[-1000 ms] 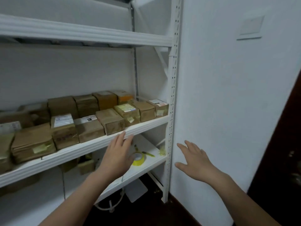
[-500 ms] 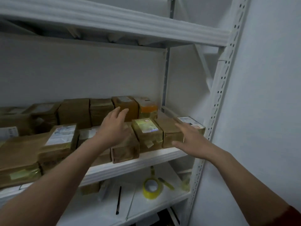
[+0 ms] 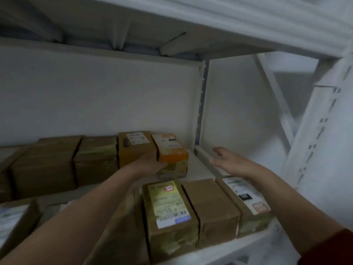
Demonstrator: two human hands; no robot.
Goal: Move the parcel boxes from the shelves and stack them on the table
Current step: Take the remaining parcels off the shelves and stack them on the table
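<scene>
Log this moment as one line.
stage: grasp | left hand: holds orange box, back row | right hand: open, beside box, not touching | box: on shelf

- Plain white back wall (image 3: 95, 96), smooth and unmarked, filling the space behind the racking.
- Second stretch of white wall (image 3: 233, 111) at the right end, dimmer and in shadow.
- Slim grey-white metal rear post (image 3: 202, 104), upright in the corner where the two walls meet, with a row of small holes down its face.
- Broad white metal front post (image 3: 313, 150) at the far right, punched with paired dark slots; it appears to lean in the wide-angle view.
- Flat white diagonal brace (image 3: 275, 92) slanting down to the right, between the rear post and the front post.
- Grey metal stiffening ribs (image 3: 120, 35) under the upper white shelf board (image 3: 229, 12), blurred and in shade.
</scene>
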